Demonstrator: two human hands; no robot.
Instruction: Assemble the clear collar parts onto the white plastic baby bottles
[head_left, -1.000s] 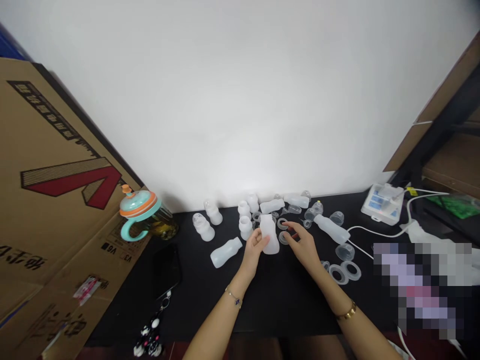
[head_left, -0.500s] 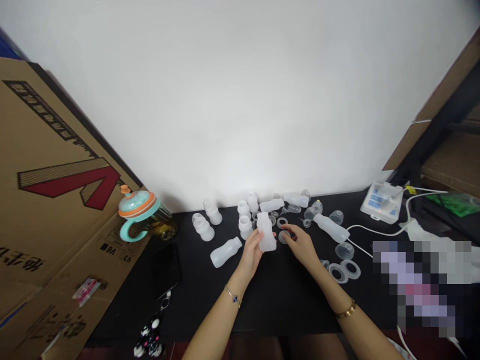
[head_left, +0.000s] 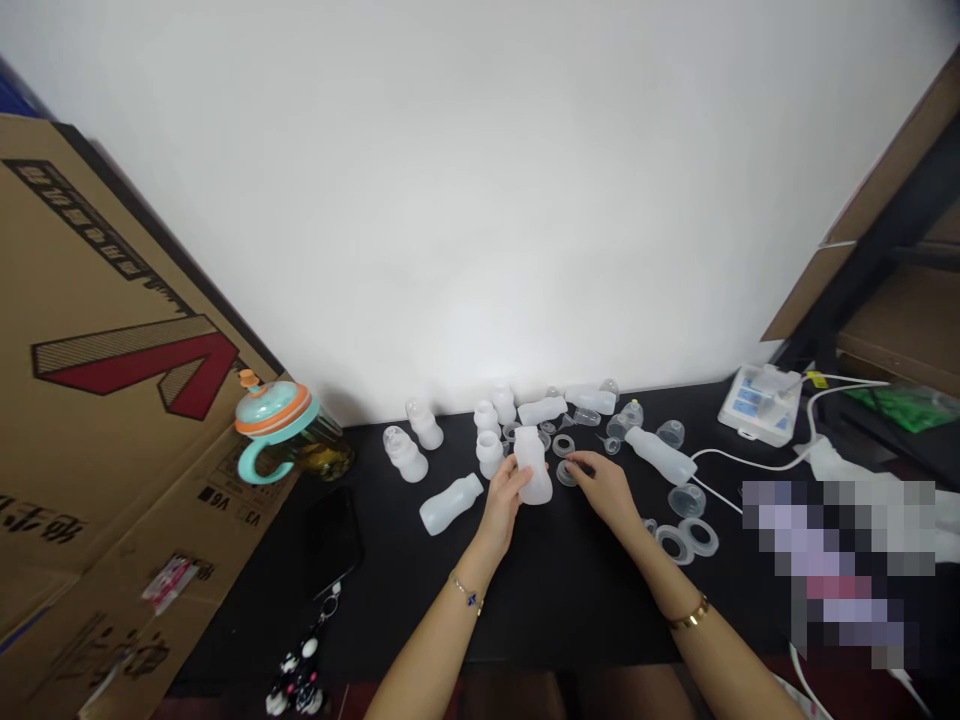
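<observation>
- Head view, left hand (head_left: 504, 502): fingers closed around a pale bottle (head_left: 534, 472), held tilted above the middle of the desk (head_left: 559, 610), neck pointing away from the person.
- Right hand (head_left: 606, 487): fingertips at a clear ring (head_left: 566, 474) just right of the bottle; whether they pinch it or only touch it, cannot tell.
- Second ring (head_left: 563, 446): just beyond the first.
- Loose bottle (head_left: 451, 505): on its side, left of the left hand.
- Two small bottles with clear tops (head_left: 407, 456): upright, farther left.
- Long bottle (head_left: 661, 456): lying right of the right hand.
- Pair of flat rings (head_left: 699, 550): near the right forearm.
- Jug (head_left: 324, 452), teal and orange lid: at left, beside a cardboard box (head_left: 112, 440).
- Phone (head_left: 334, 545): black, in front of the jug.
- Socket box (head_left: 757, 408): white, far right.
</observation>
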